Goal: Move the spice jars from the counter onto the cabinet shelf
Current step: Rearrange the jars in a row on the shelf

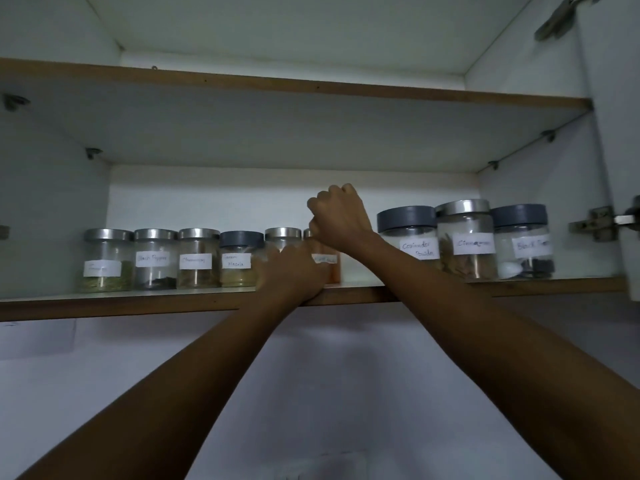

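Labelled glass spice jars stand in a row on the lower cabinet shelf [138, 303]. My left hand [292, 271] is wrapped around the body of a steel-lidded jar [282, 233] in the middle of the row. Just to its right stands a jar of orange powder [330, 271], touching it or nearly so. My right hand [337, 216] is curled over that jar's top and hides most of its lid. Both jars seem to rest on the shelf.
Left of my hands are three steel-lidded jars [155, 259] and a grey-lidded jar [239, 259]. To the right stand bigger jars: coriander [407, 233], cinnamon [465, 237] and a black-spice one [523, 237]. A gap [358, 268] separates them. An upper shelf [311, 84] is above. The open door's hinge [602, 221] is at right.
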Demonstrator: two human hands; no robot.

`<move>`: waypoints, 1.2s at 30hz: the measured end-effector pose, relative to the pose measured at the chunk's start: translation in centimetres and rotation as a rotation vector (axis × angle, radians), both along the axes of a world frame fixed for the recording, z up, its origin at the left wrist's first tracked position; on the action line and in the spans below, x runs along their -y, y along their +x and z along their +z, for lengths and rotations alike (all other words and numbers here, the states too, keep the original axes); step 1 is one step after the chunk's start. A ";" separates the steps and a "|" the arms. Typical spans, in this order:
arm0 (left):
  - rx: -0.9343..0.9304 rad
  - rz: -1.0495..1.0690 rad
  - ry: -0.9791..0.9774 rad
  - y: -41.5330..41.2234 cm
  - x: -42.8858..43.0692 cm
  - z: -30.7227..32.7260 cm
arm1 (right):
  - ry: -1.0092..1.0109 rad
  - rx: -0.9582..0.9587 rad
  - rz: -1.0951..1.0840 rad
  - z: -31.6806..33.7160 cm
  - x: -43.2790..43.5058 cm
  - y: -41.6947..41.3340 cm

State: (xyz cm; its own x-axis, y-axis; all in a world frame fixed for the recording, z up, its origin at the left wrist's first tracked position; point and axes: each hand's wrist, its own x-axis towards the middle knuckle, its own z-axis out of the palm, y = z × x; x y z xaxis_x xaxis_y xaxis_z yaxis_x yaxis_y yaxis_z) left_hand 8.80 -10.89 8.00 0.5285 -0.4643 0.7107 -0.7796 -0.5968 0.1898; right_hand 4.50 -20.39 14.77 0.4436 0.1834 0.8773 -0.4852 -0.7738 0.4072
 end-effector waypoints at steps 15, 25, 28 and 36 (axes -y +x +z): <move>0.307 -0.232 -0.007 -1.6 -0.5 0.4 | 0.115 0.143 -0.042 -1.7 5.1 -11.7; 0.466 -0.316 -0.051 -7.3 4.9 5.0 | 0.255 0.051 -0.101 -1.0 11.2 -17.3; 0.439 -0.288 0.049 -8.1 6.0 6.2 | 0.296 -0.040 -0.028 -1.3 11.7 -17.3; 0.260 -0.301 0.195 -7.9 6.7 6.9 | 0.392 -0.229 0.058 0.8 11.9 -18.1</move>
